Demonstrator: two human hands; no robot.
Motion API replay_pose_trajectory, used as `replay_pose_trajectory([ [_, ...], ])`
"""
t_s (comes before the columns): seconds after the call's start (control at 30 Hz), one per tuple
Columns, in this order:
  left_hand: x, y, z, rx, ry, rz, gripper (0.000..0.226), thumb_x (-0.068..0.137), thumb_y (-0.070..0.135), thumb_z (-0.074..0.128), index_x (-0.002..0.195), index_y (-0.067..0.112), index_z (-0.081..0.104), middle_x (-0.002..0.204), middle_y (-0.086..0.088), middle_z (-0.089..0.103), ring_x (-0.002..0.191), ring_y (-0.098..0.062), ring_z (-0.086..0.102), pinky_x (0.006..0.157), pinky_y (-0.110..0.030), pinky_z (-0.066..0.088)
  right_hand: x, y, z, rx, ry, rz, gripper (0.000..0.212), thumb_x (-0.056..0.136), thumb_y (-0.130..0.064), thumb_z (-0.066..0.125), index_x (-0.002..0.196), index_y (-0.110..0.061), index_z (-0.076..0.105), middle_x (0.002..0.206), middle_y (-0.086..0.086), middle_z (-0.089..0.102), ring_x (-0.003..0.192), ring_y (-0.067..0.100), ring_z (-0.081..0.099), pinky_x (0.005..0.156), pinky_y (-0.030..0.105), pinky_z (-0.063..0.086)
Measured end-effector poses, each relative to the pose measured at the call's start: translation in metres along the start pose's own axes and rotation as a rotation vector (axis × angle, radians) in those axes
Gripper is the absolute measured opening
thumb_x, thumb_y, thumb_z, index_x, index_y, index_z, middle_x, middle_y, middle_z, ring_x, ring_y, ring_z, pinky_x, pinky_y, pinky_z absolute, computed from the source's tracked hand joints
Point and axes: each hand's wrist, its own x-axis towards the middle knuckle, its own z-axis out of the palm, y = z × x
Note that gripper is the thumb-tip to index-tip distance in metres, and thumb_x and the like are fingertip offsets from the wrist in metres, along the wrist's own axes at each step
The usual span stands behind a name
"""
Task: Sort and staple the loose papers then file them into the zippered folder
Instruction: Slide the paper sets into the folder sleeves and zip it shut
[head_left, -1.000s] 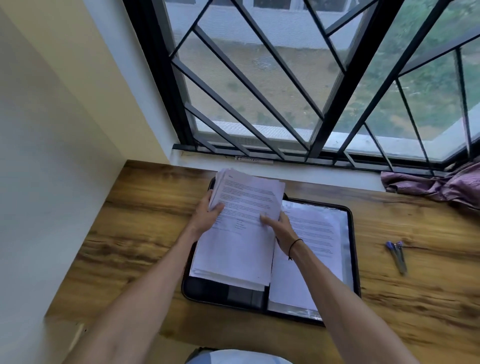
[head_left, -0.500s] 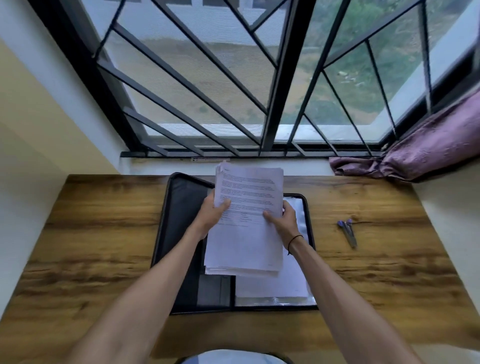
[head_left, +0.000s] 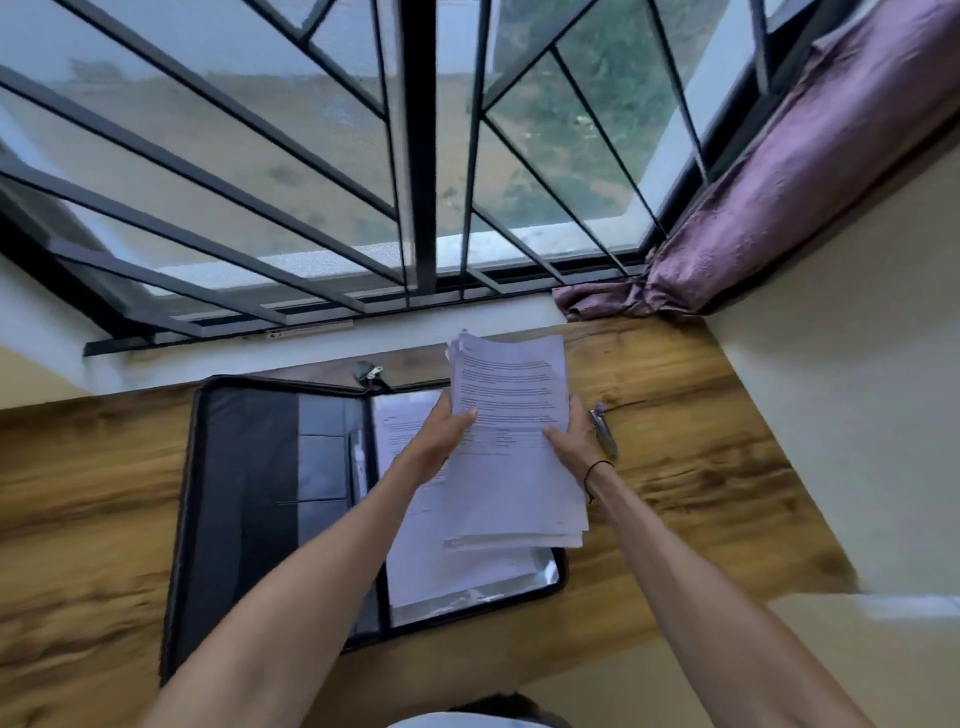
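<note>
I hold a stack of printed white papers (head_left: 511, 457) in the air above the right half of the open black zippered folder (head_left: 249, 493). My left hand (head_left: 441, 439) grips the stack's left edge and my right hand (head_left: 569, 441) grips its right edge, thumbs on top. More white sheets (head_left: 431, 561) lie in the folder's right half under a clear sleeve. The folder's left half shows dark pockets. A small stapler (head_left: 602, 431) with a purple end lies on the wooden desk just right of my right hand.
The wooden desk (head_left: 88, 493) runs up to a barred window (head_left: 415, 156). A purple curtain (head_left: 753, 208) bunches at the desk's far right corner. A cream wall (head_left: 857, 415) bounds the desk on the right. The folder's zipper pull (head_left: 371, 375) lies at its far edge.
Both hands have carried the paper stack to the right, off the folder's left half toward its right edge near the stapler. My head turned, so the view shifted.
</note>
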Motion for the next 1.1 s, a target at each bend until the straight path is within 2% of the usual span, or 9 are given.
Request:
replay_pose_trajectory([
  [0.1,0.019,-0.001,0.039,-0.008,-0.050,-0.057,0.045,0.106,0.018,0.055,0.148,0.025,0.038,0.142,-0.002,0.059,0.122,-0.022,0.064,0.102,-0.044,0.056,0.002,0.010,-0.038,-0.039,0.065,0.036,0.039,0.093,0.000,0.059,0.128,-0.008,0.045,0.116,0.009,0.062,0.105,0.028,0.062,0.082,0.036,0.051],
  [0.27,0.040,-0.002,0.102,-0.019,-0.128,-0.121,0.043,0.107,0.017,0.052,0.145,0.025,0.035,0.145,-0.003,0.056,0.126,-0.023,0.060,0.107,-0.048,0.051,0.013,0.029,-0.094,-0.136,0.201,0.047,0.035,0.089,0.003,0.057,0.122,-0.003,0.048,0.102,0.002,0.058,0.092,0.021,0.056,0.061,0.017,0.041],
  [0.43,0.052,-0.009,0.145,0.028,-0.146,-0.142,0.041,0.107,0.012,0.052,0.145,0.019,0.039,0.145,-0.004,0.057,0.126,-0.021,0.060,0.106,-0.043,0.052,0.030,0.051,-0.130,-0.150,0.280,0.100,0.038,0.083,0.008,0.052,0.117,-0.009,0.053,0.103,0.002,0.060,0.095,0.025,0.060,0.068,0.025,0.043],
  [0.57,0.052,-0.013,0.156,0.100,-0.117,-0.124,0.043,0.105,0.004,0.051,0.141,0.026,0.041,0.127,0.008,0.062,0.115,-0.013,0.060,0.095,-0.028,0.052,0.039,0.068,-0.137,-0.158,0.274,0.189,0.041,0.086,0.009,0.048,0.123,-0.009,0.049,0.109,0.005,0.060,0.097,0.026,0.058,0.057,0.019,0.040],
  [0.63,0.056,-0.018,0.152,0.168,-0.085,-0.124,0.049,0.104,0.007,0.052,0.149,0.020,0.038,0.138,0.003,0.059,0.121,-0.018,0.059,0.096,-0.030,0.050,0.044,0.073,-0.136,-0.185,0.255,0.233,0.045,0.088,0.005,0.049,0.129,-0.011,0.045,0.114,0.008,0.059,0.101,0.028,0.058,0.065,0.025,0.043],
  [0.77,0.060,-0.019,0.133,0.299,0.038,-0.091,0.053,0.100,0.015,0.056,0.150,0.006,0.038,0.149,-0.015,0.050,0.137,-0.035,0.050,0.108,-0.048,0.049,0.052,0.075,-0.125,-0.298,0.301,0.257,0.065,0.085,-0.001,0.058,0.145,-0.012,0.035,0.137,0.016,0.044,0.127,0.039,0.038,0.104,0.043,0.036],
  [0.9,0.056,-0.018,0.108,0.381,0.152,-0.032,0.051,0.101,0.020,0.057,0.150,0.012,0.043,0.150,-0.007,0.048,0.135,-0.024,0.051,0.096,-0.032,0.047,0.046,0.061,-0.102,-0.459,0.557,0.183,0.060,0.082,-0.001,0.063,0.137,-0.014,0.043,0.136,0.018,0.042,0.125,0.042,0.035,0.102,0.055,0.033],
  [0.97,0.055,-0.022,0.095,0.375,0.199,-0.014,0.039,0.101,0.018,0.059,0.139,0.016,0.054,0.139,-0.006,0.057,0.122,-0.020,0.058,0.088,-0.028,0.047,0.036,0.055,-0.083,-0.473,0.524,0.049,0.043,0.085,-0.005,0.063,0.126,-0.014,0.050,0.127,0.015,0.050,0.121,0.039,0.041,0.096,0.053,0.036],
  [1.1,0.042,-0.026,0.068,0.381,0.248,0.015,0.030,0.100,0.013,0.058,0.130,0.017,0.060,0.129,-0.006,0.060,0.113,-0.019,0.059,0.084,-0.028,0.046,0.007,0.047,-0.024,-0.413,0.212,-0.142,0.017,0.093,-0.013,0.058,0.110,-0.015,0.056,0.106,0.008,0.063,0.105,0.030,0.059,0.081,0.044,0.052],
])
